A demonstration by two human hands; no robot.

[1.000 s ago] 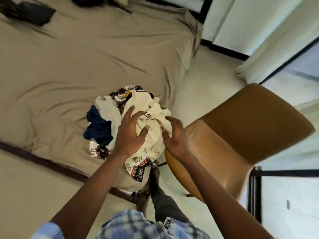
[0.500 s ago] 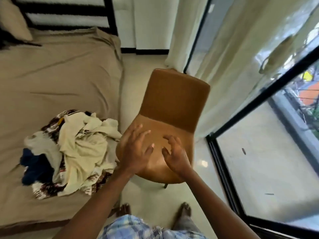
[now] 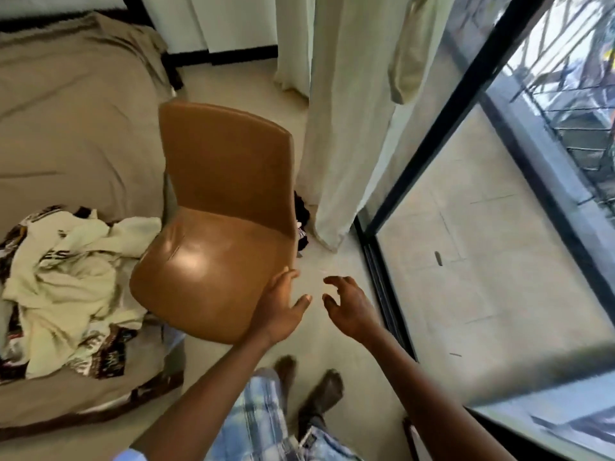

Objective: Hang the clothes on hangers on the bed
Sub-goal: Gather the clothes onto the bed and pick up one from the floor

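Note:
A heap of clothes [image 3: 66, 281], mostly cream with dark patterned pieces, lies on the tan bed [image 3: 66, 128] at the left. Both hands are away from it, out over the floor to the right of a brown chair [image 3: 219, 227]. My left hand [image 3: 283, 311] hovers by the chair seat's front right edge, fingers spread and holding nothing. My right hand [image 3: 346, 307] is a little further right, fingers loosely curved, also empty. No hangers show clearly; something dark [image 3: 301, 224] lies on the floor behind the chair.
The brown chair stands between the bed and a cream curtain [image 3: 349, 111]. A black-framed glass door [image 3: 466, 244] runs along the right. My bare feet [image 3: 309, 384] stand on the pale floor below the hands.
Both hands left the clothes heap and swung right, past the chair seat, to the floor area beside it. The view turned right, toward the chair and the glass door.

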